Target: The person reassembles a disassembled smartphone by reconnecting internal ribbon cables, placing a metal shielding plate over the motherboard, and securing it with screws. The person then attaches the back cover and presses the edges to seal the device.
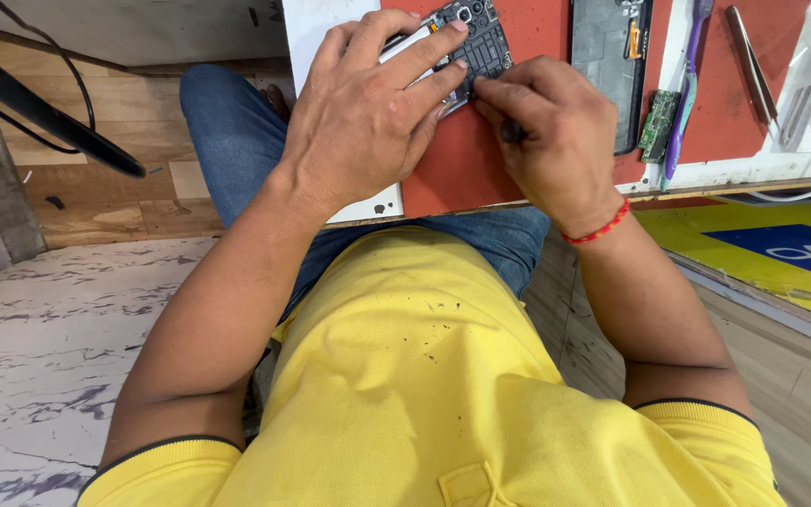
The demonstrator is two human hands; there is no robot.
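Observation:
An opened phone (482, 42) with its dark inner board showing lies on a red work mat (452, 169) at the top of the head view. My left hand (368, 113) rests over the phone's left side, fingers spread across it and holding it down. My right hand (556, 131) is closed around a small dark tool (511, 130), its fingertips touching the phone's lower right edge. A red thread band circles my right wrist. Most of the tool is hidden in my fist.
Right of the phone lie a black phone back panel (607, 56), a small green circuit board (657, 124), a purple-handled tool (682, 94) and tweezers (751, 66). A black cable (39, 108) runs at the left. A yellow and blue panel (781, 249) sits below the bench.

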